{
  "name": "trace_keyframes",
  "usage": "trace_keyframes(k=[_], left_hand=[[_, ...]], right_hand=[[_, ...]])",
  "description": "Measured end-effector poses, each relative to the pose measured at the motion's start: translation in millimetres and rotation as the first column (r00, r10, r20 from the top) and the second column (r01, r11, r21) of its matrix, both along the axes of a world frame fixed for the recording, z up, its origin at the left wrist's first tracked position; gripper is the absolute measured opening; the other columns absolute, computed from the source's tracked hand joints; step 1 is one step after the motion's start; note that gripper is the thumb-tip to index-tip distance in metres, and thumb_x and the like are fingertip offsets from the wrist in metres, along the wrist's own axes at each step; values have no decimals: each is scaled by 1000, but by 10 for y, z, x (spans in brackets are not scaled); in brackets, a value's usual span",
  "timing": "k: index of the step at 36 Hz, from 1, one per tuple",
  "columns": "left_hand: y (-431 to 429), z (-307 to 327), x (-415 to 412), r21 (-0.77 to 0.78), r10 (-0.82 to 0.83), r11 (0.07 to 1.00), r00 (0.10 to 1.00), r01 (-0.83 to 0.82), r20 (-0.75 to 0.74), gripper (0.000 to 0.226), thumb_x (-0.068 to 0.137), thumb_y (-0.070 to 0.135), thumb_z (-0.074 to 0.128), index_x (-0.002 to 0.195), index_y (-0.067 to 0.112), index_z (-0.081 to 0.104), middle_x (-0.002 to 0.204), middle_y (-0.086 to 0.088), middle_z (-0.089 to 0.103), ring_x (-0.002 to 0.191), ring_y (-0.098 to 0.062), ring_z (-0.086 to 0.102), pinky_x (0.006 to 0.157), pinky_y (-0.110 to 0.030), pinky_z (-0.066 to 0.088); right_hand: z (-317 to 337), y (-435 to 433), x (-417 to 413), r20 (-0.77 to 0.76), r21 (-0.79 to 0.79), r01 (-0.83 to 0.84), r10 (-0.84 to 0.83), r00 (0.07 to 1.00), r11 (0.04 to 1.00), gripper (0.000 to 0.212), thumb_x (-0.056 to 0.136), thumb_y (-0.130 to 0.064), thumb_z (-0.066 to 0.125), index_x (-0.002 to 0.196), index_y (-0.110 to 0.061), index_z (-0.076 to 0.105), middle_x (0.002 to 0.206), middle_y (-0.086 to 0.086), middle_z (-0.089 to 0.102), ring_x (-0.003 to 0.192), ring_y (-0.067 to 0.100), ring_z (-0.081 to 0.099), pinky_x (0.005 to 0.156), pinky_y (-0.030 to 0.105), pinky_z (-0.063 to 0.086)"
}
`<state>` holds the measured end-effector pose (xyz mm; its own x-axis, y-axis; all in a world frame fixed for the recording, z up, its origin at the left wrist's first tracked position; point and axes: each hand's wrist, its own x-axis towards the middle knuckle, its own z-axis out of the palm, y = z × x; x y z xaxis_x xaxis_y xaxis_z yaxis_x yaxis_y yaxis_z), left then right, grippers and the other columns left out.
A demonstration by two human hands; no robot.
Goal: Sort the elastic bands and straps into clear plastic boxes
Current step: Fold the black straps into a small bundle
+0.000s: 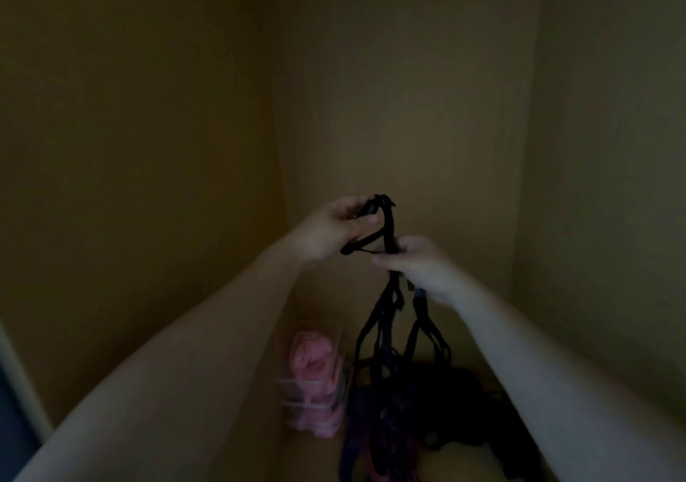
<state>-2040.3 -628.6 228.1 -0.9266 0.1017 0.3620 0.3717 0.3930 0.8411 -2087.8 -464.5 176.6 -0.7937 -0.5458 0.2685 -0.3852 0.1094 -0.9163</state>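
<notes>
the person holds a bunch of black straps (388, 233) up in front of a wall corner, both hands on it. the left hand (330, 231) is the higher of the 2 - its fingers and thumb are curled round the top end of the bunch, where the straps fold over. the right hand (423, 264) sits just below and to the right, fingers closed round the same bunch lower down.

the long axis of the straps runs nearly straight down: from the left hand's grip through the right hand's, then loose loops hang toward a dark pile (438, 407) on the surface below. whether the loops touch the pile or are tangled in it is too dark to tell.

a clear plastic box (295, 389) with pink bands (315, 359) in it stands just left of the pile, well below the hands and on the left arm's side - so that arm looks nearer for a move to it. the straps are probably being gathered before boxing; no box for black ones shows.
</notes>
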Motion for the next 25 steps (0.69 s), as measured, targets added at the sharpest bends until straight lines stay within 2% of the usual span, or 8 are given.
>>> trace_keyframes(k=[4,6,8,11,16,19,22,25], left_hand=[[-82,39,51,-156,72,985,997,-75,-20,37,92,27,62,129,25,58,119,6,66,106,-11,63,95,-30,48],[-61,53,62,-121,89,988,996,-92,-29,38,94,24,60,132,24,53,114,4,64,93,-8,63,85,-25,49],[-40,65,71,-36,84,996,996,-85,-25,38,96,23,56,133,25,47,101,4,60,79,-6,60,74,-22,47],[-47,66,51,22,107,994,994,-108,18,38,98,26,51,135,22,43,94,1,59,76,-12,57,71,-26,47],[-43,89,34,286,-10,958,992,-28,130,14,96,14,54,110,11,53,91,-2,61,81,-14,60,72,-27,52],[-15,85,14,413,-59,910,996,25,71,21,86,-4,62,96,12,50,90,-4,62,84,-17,64,77,-29,57],[19,66,-7,326,0,945,1000,-6,21,31,79,-11,67,91,13,49,88,-4,65,82,-17,64,72,-29,56],[59,77,-20,99,204,975,979,-201,-15,29,78,-1,74,82,15,50,87,-3,65,75,-16,60,68,-31,51]], right_hand=[[31,82,-89,-2,41,1,-1,1000,999,41,78,-21,79,115,-26,63,109,-2,69,99,12,65,86,24,52],[58,87,-69,5,58,-21,21,1000,998,57,77,-18,79,125,-33,52,107,-6,66,92,4,65,73,13,51],[67,82,-56,-13,63,-43,43,999,997,46,80,-12,76,119,-27,58,103,-6,68,81,-3,65,63,8,48],[55,94,-56,-104,102,2,8,995,995,16,85,-20,71,98,-29,67,99,-10,71,81,-5,64,68,9,46],[124,133,-1,-103,58,-34,40,994,998,11,82,-30,74,92,-34,69,83,-21,72,78,-8,66,62,3,45],[117,138,6,-9,3,-33,33,999,999,12,85,-31,72,80,-20,69,59,-12,61,54,5,58,52,14,42],[137,134,64,141,-64,-92,100,985,994,15,86,-26,69,78,-14,65,52,-5,47,49,10,45,51,21,37],[153,152,72,181,-80,-146,158,971,986,18,82,-30,68,80,-12,67,51,-4,43,48,10,43,51,22,38]])
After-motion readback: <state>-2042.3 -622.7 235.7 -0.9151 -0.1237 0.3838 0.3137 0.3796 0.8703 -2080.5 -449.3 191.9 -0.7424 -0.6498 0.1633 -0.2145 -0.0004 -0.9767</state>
